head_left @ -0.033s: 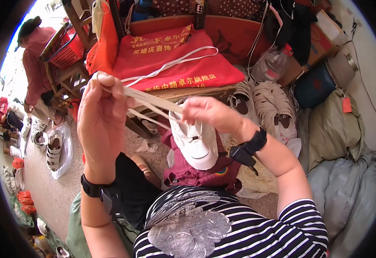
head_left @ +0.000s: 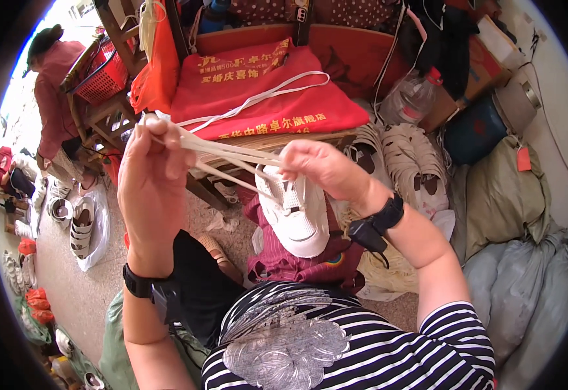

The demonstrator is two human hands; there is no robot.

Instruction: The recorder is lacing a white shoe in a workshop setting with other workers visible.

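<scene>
A white sneaker [head_left: 303, 224] rests toe toward me on maroon striped cloth [head_left: 270, 250] over my lap. Cream shoelace strands [head_left: 235, 153] stretch between my two hands, and some run down to the shoe's eyelets. My left hand [head_left: 157, 166] is raised to the left of the shoe, its fingertips pinched on the laces. Above the shoe's upper part, my right hand [head_left: 320, 166] is closed too, thumb and fingers gripping the laces. Its palm side is hidden.
A red cloth bag [head_left: 232, 88] covers the bench ahead. Woven white shoes [head_left: 417, 159] and a plastic jug [head_left: 411, 97] stand right. Grey sacks [head_left: 544, 279] lie nearer. At left are sandals [head_left: 82, 227], a red basket [head_left: 105, 78] and another person [head_left: 53, 97].
The lace strands between my hands have shifted and lie closer together. My right hand has moved slightly up and right; my left hand stays nearly in place.
</scene>
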